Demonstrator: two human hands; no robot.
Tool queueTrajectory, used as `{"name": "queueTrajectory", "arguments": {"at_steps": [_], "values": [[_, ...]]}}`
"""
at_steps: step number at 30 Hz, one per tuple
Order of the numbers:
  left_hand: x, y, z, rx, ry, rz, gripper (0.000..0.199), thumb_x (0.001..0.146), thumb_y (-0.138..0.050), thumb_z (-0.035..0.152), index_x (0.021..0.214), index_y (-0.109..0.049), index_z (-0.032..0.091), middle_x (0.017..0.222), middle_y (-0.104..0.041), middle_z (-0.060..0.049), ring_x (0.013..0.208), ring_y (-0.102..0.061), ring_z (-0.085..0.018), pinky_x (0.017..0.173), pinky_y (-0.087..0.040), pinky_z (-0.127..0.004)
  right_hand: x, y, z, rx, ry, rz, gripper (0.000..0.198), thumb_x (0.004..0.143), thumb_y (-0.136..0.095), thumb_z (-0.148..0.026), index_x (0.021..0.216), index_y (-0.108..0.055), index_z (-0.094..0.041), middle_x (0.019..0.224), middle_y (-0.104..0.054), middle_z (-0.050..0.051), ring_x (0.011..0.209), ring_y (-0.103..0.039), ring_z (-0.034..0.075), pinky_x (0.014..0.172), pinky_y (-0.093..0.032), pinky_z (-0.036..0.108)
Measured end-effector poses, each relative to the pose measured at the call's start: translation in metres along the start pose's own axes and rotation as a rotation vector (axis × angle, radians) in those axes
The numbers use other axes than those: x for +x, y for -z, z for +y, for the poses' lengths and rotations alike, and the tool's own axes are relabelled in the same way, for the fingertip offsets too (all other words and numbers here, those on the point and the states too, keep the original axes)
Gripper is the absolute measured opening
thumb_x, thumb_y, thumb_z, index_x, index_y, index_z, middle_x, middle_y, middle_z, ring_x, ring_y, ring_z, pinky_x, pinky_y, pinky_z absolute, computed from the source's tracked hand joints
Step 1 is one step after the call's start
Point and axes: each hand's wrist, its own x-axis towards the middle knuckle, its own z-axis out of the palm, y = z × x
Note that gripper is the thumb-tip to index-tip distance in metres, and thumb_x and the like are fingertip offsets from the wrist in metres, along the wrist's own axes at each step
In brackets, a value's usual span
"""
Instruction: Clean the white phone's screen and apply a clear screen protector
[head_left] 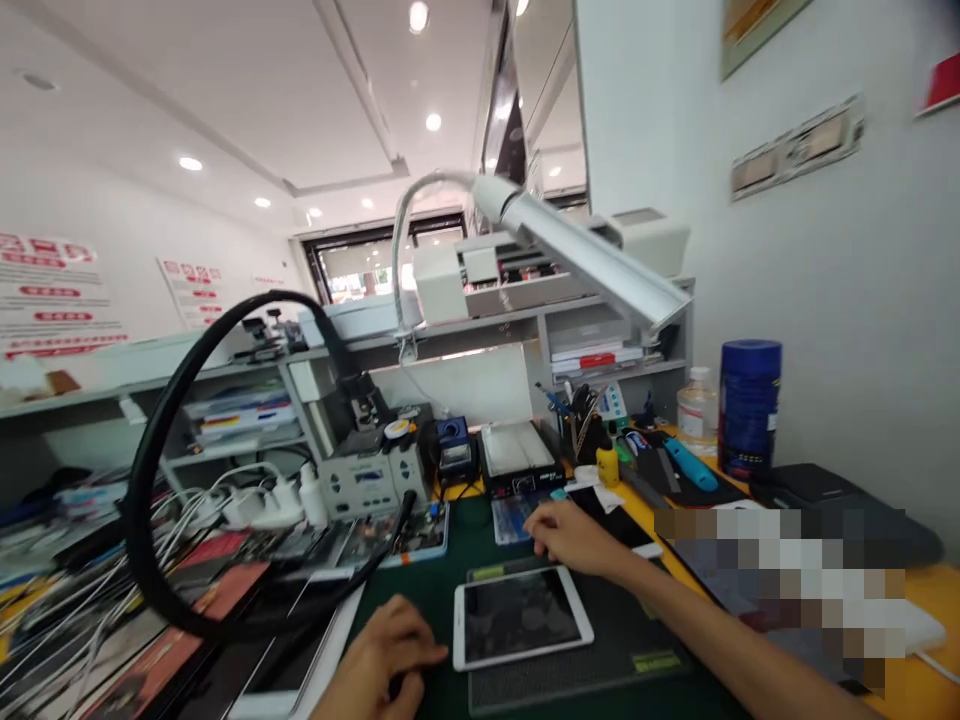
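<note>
A white-framed tablet (pixel 521 615) with a dark, smudged screen lies face up on a dark grey mat (pixel 577 675). Just off its left edge is my left hand (pixel 394 650), fingers loosely bent, thumb and forefinger apart, nothing visible in it. My right hand (pixel 566 535) reaches past the tablet's far right corner, its fingers closed and bent down beside a flat blue see-through case (pixel 514 520). Whatever those fingertips hold is hidden. Right of that hand lies a phone (pixel 611 515) with a dark screen, a crumpled white tissue (pixel 596 490) touching its far end.
A black flexible arm (pixel 135 500) loops over the left side. Behind stand a grey soldering station (pixel 367 485) and a flat heating plate (pixel 517 450). A white lamp (pixel 592 255) hangs above. Blue canister (pixel 750 410) and bottle (pixel 697 410) stand right; cables (pixel 112 600) crowd the left.
</note>
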Motion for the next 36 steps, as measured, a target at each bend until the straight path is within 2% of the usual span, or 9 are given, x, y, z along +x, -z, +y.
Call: {"name": "queueTrajectory", "arguments": {"at_steps": [3, 6, 9, 12, 18, 23, 28, 33, 36], "values": [[-0.007, 0.001, -0.002, -0.159, 0.231, 0.042, 0.033, 0.091, -0.041, 0.023, 0.103, -0.072, 0.021, 0.095, -0.067, -0.007, 0.090, -0.061, -0.023, 0.076, -0.048, -0.032, 0.001, 0.004, 0.002, -0.015, 0.019, -0.073, 0.029, 0.090, -0.051, -0.037, 0.093, -0.071, -0.017, 0.080, -0.071, 0.008, 0.065, -0.061, 0.017, 0.059, -0.044, 0.027], [-0.005, -0.002, -0.001, -0.370, 0.419, 0.050, 0.038, 0.094, -0.042, 0.031, 0.126, -0.059, 0.017, 0.093, -0.068, -0.005, 0.065, -0.060, -0.017, 0.058, -0.044, -0.027, -0.003, 0.006, -0.001, -0.040, 0.048, -0.086, 0.030, 0.091, -0.051, -0.041, 0.092, -0.071, -0.019, 0.082, -0.071, 0.008, 0.069, -0.062, 0.019, 0.062, -0.045, 0.029], [0.008, -0.003, 0.005, -0.600, 0.517, -0.001, 0.050, 0.094, -0.045, 0.041, 0.137, -0.042, 0.014, 0.093, -0.069, -0.004, 0.040, -0.049, -0.008, 0.048, -0.042, -0.025, -0.007, 0.006, -0.005, -0.068, 0.068, -0.073, 0.029, 0.090, -0.051, -0.040, 0.089, -0.071, -0.019, 0.083, -0.072, 0.008, 0.072, -0.063, 0.021, 0.064, -0.045, 0.031], [0.021, -0.001, 0.013, -0.640, 0.591, -0.068, 0.064, 0.090, -0.052, 0.051, 0.139, -0.032, 0.014, 0.098, -0.067, -0.006, 0.035, -0.050, -0.008, 0.035, -0.033, -0.023, -0.008, 0.005, -0.007, -0.090, 0.075, -0.063, 0.028, 0.090, -0.051, -0.039, 0.088, -0.070, -0.019, 0.081, -0.072, 0.008, 0.071, -0.063, 0.021, 0.063, -0.043, 0.031], [0.033, -0.010, 0.020, -0.542, 0.630, -0.096, 0.083, 0.076, -0.071, 0.052, 0.137, -0.029, 0.014, 0.094, -0.058, -0.003, 0.037, -0.050, -0.008, 0.036, -0.039, -0.023, -0.012, 0.005, -0.012, -0.108, 0.093, -0.039, 0.026, 0.088, -0.051, -0.037, 0.075, -0.065, -0.020, 0.074, -0.070, 0.005, 0.061, -0.057, 0.018, 0.059, -0.038, 0.030], [0.039, -0.017, 0.024, -0.412, 0.689, -0.045, 0.092, 0.070, -0.075, 0.052, 0.138, -0.027, 0.014, 0.092, -0.054, -0.002, 0.047, -0.050, -0.012, 0.034, -0.036, -0.025, -0.017, 0.004, -0.016, -0.097, 0.119, -0.024, 0.018, 0.083, -0.057, -0.035, 0.077, -0.069, -0.022, 0.069, -0.068, 0.004, 0.061, -0.057, 0.019, 0.060, -0.036, 0.030], [0.040, -0.021, 0.017, -0.468, 0.632, 0.044, 0.080, 0.068, -0.079, 0.047, 0.129, -0.040, 0.013, 0.083, -0.056, 0.001, 0.072, -0.056, -0.017, 0.059, -0.040, -0.025, -0.019, 0.004, -0.019, -0.080, 0.147, -0.042, 0.019, 0.081, -0.059, -0.037, 0.072, -0.068, -0.022, 0.063, -0.062, 0.003, 0.061, -0.053, 0.019, 0.059, -0.035, 0.030], [0.042, -0.019, 0.018, -0.727, 0.650, 0.004, 0.057, 0.067, -0.081, 0.048, 0.107, -0.054, 0.018, 0.081, -0.052, 0.003, 0.055, -0.042, -0.009, 0.046, -0.026, -0.022, -0.024, 0.010, -0.025, -0.065, 0.173, -0.115, 0.043, 0.088, -0.053, -0.049, 0.056, -0.055, -0.021, 0.052, -0.043, -0.002, 0.050, -0.037, 0.014, 0.054, -0.029, 0.029], [0.044, -0.016, 0.021, -0.870, 0.604, -0.038, 0.047, 0.067, -0.081, 0.049, 0.094, -0.058, 0.018, 0.080, -0.053, 0.003, 0.051, -0.032, -0.006, 0.042, -0.018, -0.021, -0.026, 0.014, -0.028, -0.060, 0.165, -0.203, 0.044, 0.085, -0.058, -0.055, 0.059, -0.061, -0.020, 0.054, -0.044, -0.002, 0.051, -0.033, 0.013, 0.051, -0.024, 0.028]]}}
